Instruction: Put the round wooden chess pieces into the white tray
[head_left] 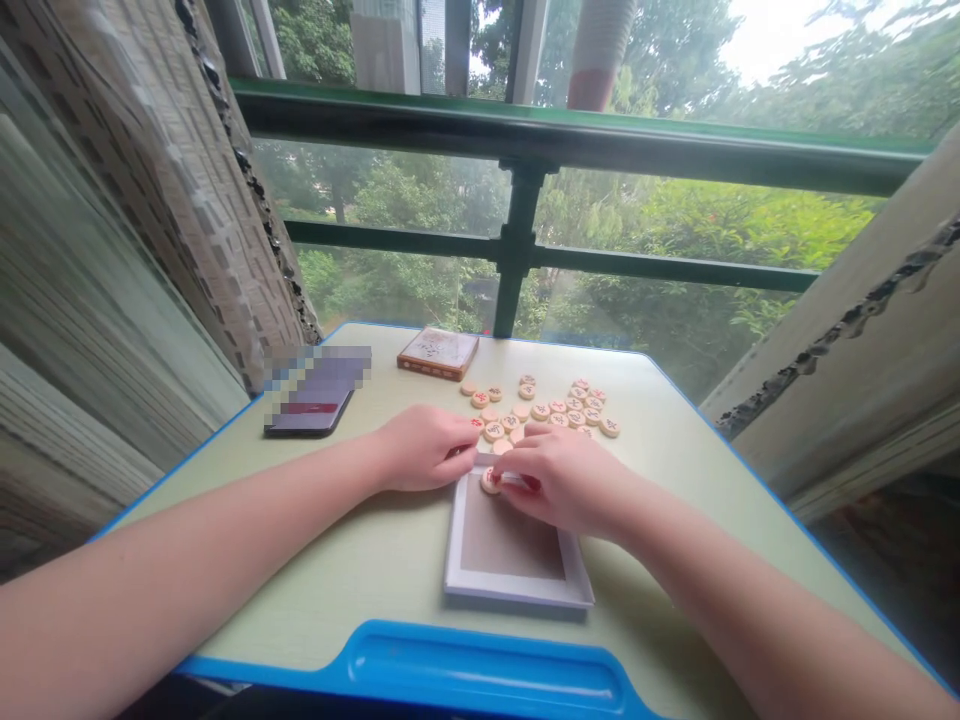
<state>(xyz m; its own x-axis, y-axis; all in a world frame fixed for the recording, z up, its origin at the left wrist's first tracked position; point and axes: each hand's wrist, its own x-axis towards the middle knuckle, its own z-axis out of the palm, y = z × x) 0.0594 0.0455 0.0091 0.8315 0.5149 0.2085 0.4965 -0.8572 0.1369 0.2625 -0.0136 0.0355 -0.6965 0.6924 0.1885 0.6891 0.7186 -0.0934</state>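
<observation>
A shallow white box tray point(517, 590) lies open on the pale green table point(360, 560) in front of me. My right hand point(566, 480) is curled over the tray's far left corner, its fingers pinched on a round wooden chess piece point(490, 482). My left hand point(427, 447) rests just left of it at the tray's far edge, fingers curled, touching the pieces there. Several round wooden chess pieces point(551, 408) with red and dark marks lie scattered beyond both hands.
A brown wooden box lid point(439, 352) sits at the table's far edge. A dark phone point(307, 410) lies at the far left. The table has a blue rim point(480, 670). Curtains hang on both sides, and a green window railing point(570, 135) stands behind.
</observation>
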